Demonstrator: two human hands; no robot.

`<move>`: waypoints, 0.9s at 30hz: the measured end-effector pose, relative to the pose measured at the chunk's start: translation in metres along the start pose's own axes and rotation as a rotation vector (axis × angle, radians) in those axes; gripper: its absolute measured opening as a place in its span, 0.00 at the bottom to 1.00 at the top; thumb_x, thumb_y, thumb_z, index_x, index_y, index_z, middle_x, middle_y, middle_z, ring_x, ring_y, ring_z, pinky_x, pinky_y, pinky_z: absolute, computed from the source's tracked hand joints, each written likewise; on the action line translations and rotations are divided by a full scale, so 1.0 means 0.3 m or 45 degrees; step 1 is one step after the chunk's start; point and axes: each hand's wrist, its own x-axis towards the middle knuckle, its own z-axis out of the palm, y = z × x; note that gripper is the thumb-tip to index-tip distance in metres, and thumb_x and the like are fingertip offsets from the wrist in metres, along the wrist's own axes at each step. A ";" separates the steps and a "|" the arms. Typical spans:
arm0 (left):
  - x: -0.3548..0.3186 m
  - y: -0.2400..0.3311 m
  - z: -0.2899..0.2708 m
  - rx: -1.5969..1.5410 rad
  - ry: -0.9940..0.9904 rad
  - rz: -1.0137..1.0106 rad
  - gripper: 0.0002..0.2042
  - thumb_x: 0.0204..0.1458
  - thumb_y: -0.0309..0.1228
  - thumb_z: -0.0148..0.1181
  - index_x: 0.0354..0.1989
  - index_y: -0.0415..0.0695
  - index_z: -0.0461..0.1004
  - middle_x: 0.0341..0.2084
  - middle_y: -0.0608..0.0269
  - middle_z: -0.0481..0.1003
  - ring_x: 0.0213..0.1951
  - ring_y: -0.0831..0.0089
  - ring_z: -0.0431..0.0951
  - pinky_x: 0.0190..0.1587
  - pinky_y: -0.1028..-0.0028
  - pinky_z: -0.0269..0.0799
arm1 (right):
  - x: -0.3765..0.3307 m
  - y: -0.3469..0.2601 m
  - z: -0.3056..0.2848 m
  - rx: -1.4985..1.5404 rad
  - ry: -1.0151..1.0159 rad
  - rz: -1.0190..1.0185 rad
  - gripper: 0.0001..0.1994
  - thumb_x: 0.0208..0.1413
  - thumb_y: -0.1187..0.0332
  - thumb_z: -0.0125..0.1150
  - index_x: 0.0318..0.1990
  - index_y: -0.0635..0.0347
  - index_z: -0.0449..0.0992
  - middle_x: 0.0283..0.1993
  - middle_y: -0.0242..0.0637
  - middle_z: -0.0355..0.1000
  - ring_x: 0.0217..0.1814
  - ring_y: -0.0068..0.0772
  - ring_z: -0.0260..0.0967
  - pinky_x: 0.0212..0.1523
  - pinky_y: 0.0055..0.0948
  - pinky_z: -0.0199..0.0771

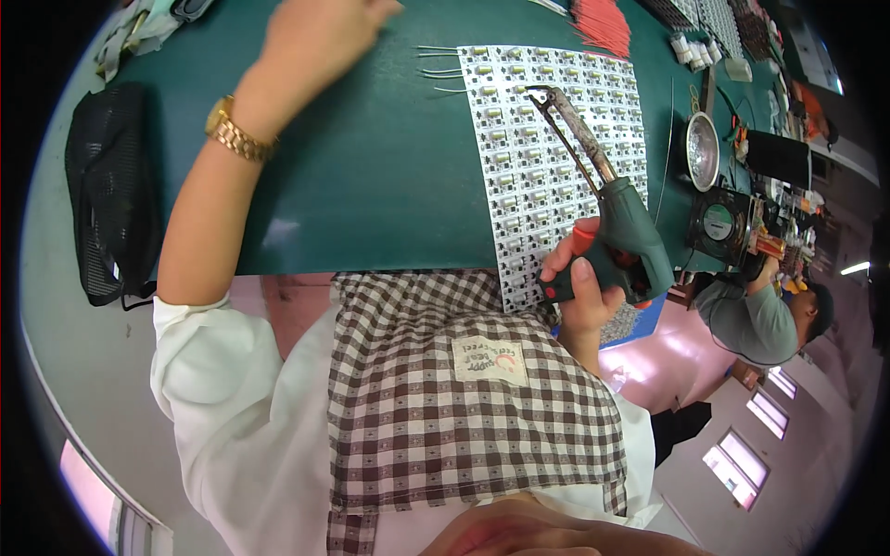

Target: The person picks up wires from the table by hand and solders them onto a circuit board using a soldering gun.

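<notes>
My right hand (584, 301) is closed around the grip of a dark green soldering gun (635, 232) with a red trigger. Its long metal nose points up and to the left, the tip over the upper part of a white circuit board panel (491, 171). Rows of small components cover this panel, and its near end reaches my checked apron. Several thin wires (440, 72) stick out from the panel's upper left edge. My left hand (320, 37) is over the green table, left of these wires; its fingers are mostly hidden or cut off by the top edge.
A bundle of red wires (603, 26) lies beyond the panel. To the right are a metal bowl (702, 151), a black fan (721, 221) and white spools (695, 51). A black mesh bag (111, 195) sits at the table's left edge. Another person (756, 315) works at far right.
</notes>
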 end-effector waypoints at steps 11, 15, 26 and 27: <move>0.061 -0.134 0.073 0.603 0.162 -0.089 0.07 0.50 0.28 0.51 0.31 0.39 0.73 0.33 0.49 0.71 0.38 0.56 0.71 0.38 0.60 0.66 | -0.027 0.012 -0.014 0.013 0.016 -0.037 0.21 0.52 0.70 0.54 0.52 0.71 0.62 0.26 0.41 0.66 0.24 0.29 0.66 0.27 0.26 0.69; 0.053 -0.128 0.120 0.780 0.331 -0.081 0.07 0.52 0.27 0.45 0.34 0.40 0.70 0.32 0.52 0.71 0.37 0.59 0.71 0.39 0.61 0.64 | -0.034 0.014 -0.022 0.068 -0.017 -0.020 0.21 0.52 0.70 0.55 0.52 0.71 0.62 0.27 0.41 0.67 0.24 0.28 0.66 0.26 0.26 0.69; 0.071 -0.030 0.090 -0.647 0.280 -0.084 0.09 0.56 0.33 0.55 0.39 0.43 0.78 0.29 0.64 0.79 0.27 0.76 0.77 0.33 0.77 0.71 | -0.015 -0.020 0.000 0.268 0.124 0.026 0.20 0.53 0.68 0.56 0.50 0.71 0.64 0.25 0.42 0.68 0.20 0.29 0.66 0.22 0.25 0.69; 0.060 -0.008 0.087 -0.723 0.214 -0.056 0.09 0.57 0.31 0.55 0.43 0.43 0.78 0.31 0.69 0.80 0.29 0.84 0.76 0.34 0.82 0.70 | -0.013 -0.033 0.000 0.286 0.112 0.074 0.20 0.53 0.69 0.56 0.51 0.71 0.64 0.25 0.42 0.68 0.21 0.29 0.67 0.22 0.25 0.70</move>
